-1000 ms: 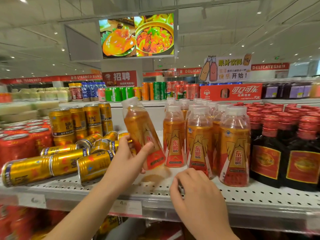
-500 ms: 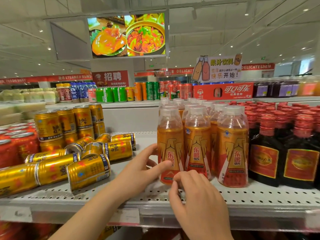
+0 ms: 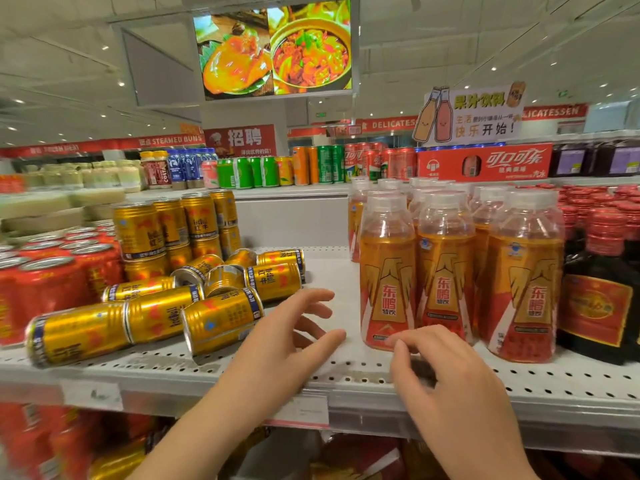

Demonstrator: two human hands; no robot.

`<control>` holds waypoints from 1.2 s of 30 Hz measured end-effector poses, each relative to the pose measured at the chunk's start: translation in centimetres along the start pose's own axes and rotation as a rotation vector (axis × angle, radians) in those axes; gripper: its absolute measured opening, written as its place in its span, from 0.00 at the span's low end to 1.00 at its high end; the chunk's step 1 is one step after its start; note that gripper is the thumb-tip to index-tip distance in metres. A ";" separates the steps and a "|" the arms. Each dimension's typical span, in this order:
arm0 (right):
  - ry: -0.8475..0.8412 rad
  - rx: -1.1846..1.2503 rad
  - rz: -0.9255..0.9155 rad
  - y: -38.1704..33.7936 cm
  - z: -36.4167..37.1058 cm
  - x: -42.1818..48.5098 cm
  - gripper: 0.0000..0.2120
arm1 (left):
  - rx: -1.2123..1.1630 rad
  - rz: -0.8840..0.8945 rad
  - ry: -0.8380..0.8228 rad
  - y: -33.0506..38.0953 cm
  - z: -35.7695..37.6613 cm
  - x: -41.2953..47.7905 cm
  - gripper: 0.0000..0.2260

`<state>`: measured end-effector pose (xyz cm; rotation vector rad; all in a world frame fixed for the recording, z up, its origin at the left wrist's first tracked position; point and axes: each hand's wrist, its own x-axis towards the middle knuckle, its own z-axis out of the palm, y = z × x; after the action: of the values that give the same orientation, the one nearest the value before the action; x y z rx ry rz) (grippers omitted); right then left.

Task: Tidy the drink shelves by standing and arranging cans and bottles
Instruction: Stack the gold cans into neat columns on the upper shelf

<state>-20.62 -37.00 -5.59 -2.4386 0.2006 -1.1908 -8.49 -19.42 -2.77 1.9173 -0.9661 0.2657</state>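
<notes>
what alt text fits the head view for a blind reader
Two bare hands reach over a white perforated shelf: the left hand open beside toppled gold cans, the right hand loosely curled at the base of the nearest upright orange bottle. Dark bottles stand to the right, red cans to the left.
</notes>
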 end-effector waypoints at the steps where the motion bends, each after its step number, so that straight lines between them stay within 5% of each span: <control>1: 0.012 0.065 -0.006 -0.6 0.1 0.1 0.09 | -0.007 0.026 0.023 -0.3 -0.9 -0.9 0.16; 11: -0.184 0.236 -0.072 -9.2 7.4 0.8 0.18 | 0.255 0.155 0.328 -5.5 -12.9 -5.9 0.06; 17: -0.176 0.136 -0.139 -13.5 11.9 2.4 0.27 | 0.467 0.263 0.104 -10.2 -15.1 -7.5 0.08; 25: -0.184 -0.033 -0.113 -13.9 12.9 2.4 0.31 | 0.381 0.257 0.115 -12.6 -15.6 -7.9 0.06; 36: -0.512 -0.144 -0.269 -14.0 11.6 7.6 0.40 | 0.257 0.168 0.008 -11.7 -17.0 -8.3 0.07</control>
<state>-7.58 -23.14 -0.43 -2.8696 -0.2055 -0.6235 -2.18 1.71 -5.76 2.0658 -1.1343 0.5162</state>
